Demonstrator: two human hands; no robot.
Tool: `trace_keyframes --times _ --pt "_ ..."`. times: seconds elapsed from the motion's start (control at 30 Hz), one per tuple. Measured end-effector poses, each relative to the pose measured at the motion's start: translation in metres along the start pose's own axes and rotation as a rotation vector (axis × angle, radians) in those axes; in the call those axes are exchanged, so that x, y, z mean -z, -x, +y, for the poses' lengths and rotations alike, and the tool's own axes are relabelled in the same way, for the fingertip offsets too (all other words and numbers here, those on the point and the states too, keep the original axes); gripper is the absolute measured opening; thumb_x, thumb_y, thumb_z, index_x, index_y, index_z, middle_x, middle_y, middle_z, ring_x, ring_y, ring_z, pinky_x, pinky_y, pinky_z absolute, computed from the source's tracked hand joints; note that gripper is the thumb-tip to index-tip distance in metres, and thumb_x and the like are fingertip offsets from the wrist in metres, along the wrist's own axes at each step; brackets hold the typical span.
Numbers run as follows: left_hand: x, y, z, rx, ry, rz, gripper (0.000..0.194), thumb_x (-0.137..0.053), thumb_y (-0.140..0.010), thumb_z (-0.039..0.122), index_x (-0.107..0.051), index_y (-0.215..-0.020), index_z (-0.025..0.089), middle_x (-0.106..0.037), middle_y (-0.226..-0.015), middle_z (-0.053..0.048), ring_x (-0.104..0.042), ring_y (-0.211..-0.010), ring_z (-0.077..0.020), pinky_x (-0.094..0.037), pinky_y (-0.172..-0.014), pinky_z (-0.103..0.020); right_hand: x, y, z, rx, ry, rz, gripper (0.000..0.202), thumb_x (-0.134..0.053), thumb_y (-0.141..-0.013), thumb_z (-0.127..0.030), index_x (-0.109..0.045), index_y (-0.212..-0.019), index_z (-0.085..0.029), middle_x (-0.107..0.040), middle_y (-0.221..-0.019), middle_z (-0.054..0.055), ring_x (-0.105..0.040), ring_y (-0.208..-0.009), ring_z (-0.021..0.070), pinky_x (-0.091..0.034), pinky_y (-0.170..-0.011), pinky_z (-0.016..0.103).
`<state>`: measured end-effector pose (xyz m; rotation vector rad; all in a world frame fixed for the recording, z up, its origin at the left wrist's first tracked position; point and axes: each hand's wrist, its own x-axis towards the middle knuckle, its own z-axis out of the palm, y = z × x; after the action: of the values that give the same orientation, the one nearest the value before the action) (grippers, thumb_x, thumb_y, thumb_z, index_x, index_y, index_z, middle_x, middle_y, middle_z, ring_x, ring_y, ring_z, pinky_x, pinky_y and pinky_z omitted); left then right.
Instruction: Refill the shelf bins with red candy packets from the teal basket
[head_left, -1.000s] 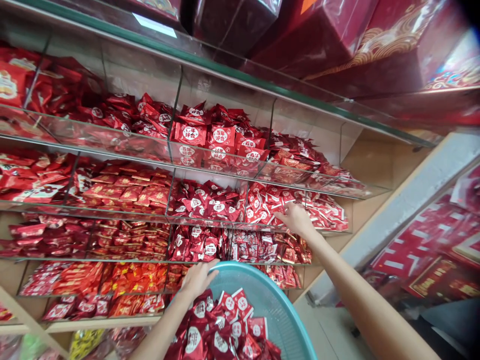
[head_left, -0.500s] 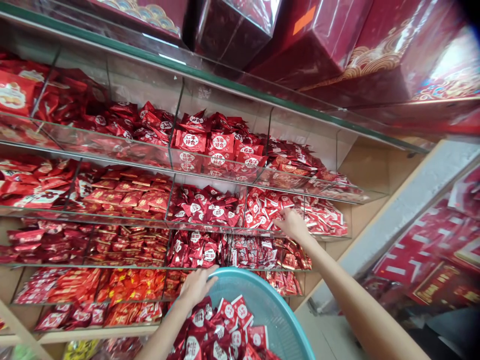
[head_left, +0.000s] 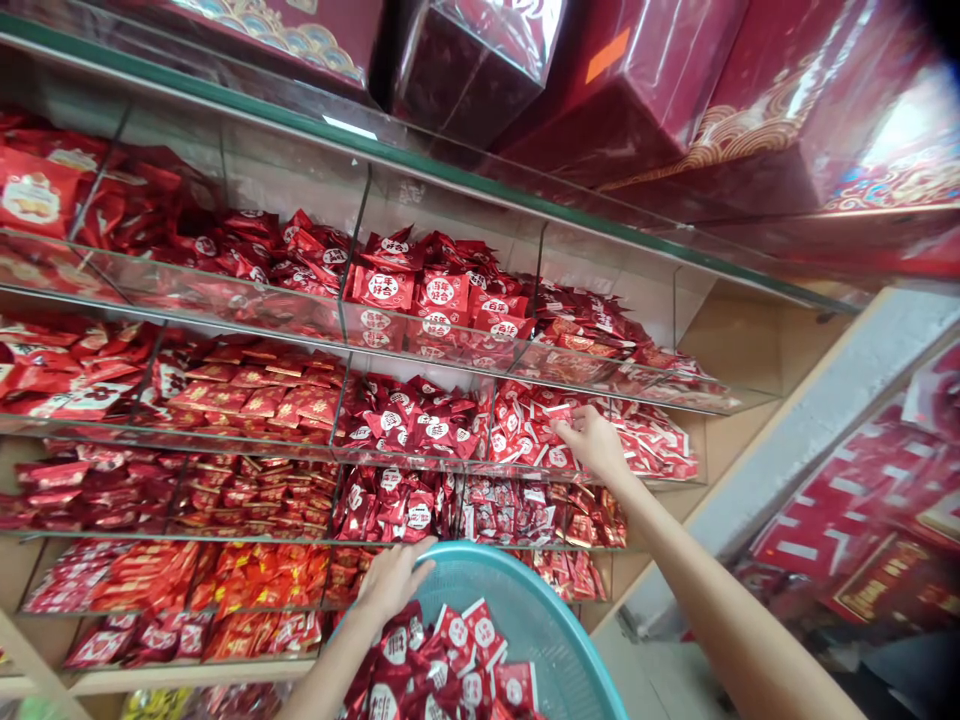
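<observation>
My left hand [head_left: 391, 582] grips the far left rim of a turquoise plastic basket [head_left: 579, 632], thumb on the inside and fingers over the edge. Inside lie dark red wrapped packets [head_left: 439, 672] and brighter red ones with white edges [head_left: 517, 685]. Reaching into a glass-fronted shelf compartment, my right hand [head_left: 596, 442] has thumb and fingers pinched at a small red and white packet [head_left: 556, 412]. More packets of that sort [head_left: 517, 428] lie around the fingertips.
Glass-fronted shelves [head_left: 255, 290] hold several rows of red and gold packets, split by upright dividers. Large dark red boxes [head_left: 600, 90] stand on the glass shelf above. A wooden side panel [head_left: 787, 350] closes off the right, with red goods [head_left: 832, 490] beyond it.
My right hand has shifted slightly right and back, and a packet now shows at its fingertips. My left hand stays on the basket rim.
</observation>
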<state>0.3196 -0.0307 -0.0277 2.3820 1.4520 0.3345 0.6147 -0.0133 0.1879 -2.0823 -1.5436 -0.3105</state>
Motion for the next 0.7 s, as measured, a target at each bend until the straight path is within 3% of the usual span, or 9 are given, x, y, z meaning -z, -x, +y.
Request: trace_keyframes --times 0.13,0.3,0.47,0.7 --pt "0.002 0.001 0.002 0.011 0.015 -0.003 0.043 -0.029 -0.084 0.049 -0.042 -0.123 0.036 -0.064 -0.1 -0.003 -0.058 -0.091 -0.0207 -0.042 -0.077 -0.031 0.006 -0.017 -0.013 -0.084 0.141 0.02 0.047 -0.04 -0.074 -0.052 -0.056 -0.093 -0.012 -0.063 -0.083 0.013 -0.058 -0.08 0.0245 -0.04 -0.064 0.03" --pt "0.001 0.001 0.001 0.033 0.039 -0.019 0.045 -0.03 -0.083 0.05 -0.042 -0.123 0.034 -0.063 -0.102 -0.004 -0.057 -0.094 -0.0198 -0.04 -0.081 -0.029 -0.006 -0.035 -0.031 -0.231 0.187 -0.043 0.047 -0.041 -0.077 -0.048 -0.06 -0.097 -0.009 -0.061 -0.096 0.02 -0.058 -0.09 0.0261 -0.043 -0.073 0.033" --pt "-0.006 -0.002 -0.003 0.016 0.028 -0.011 0.044 -0.029 -0.083 0.05 -0.042 -0.123 0.037 -0.063 -0.104 -0.002 -0.057 -0.095 -0.0202 -0.041 -0.08 -0.03 -0.019 -0.049 -0.04 -0.243 0.177 -0.053 0.05 -0.036 -0.08 -0.047 -0.058 -0.107 -0.011 -0.06 -0.102 0.02 -0.058 -0.093 0.028 -0.044 -0.075 0.036" --pt "-0.01 -0.004 -0.007 -0.007 0.021 0.017 0.044 -0.028 -0.083 0.052 -0.042 -0.122 0.038 -0.064 -0.098 -0.002 -0.058 -0.091 -0.02 -0.042 -0.077 -0.029 -0.027 -0.06 -0.042 -0.206 0.208 -0.069 0.057 -0.039 -0.076 -0.056 -0.059 -0.107 -0.013 -0.059 -0.106 0.021 -0.057 -0.096 0.0307 -0.044 -0.077 0.038"
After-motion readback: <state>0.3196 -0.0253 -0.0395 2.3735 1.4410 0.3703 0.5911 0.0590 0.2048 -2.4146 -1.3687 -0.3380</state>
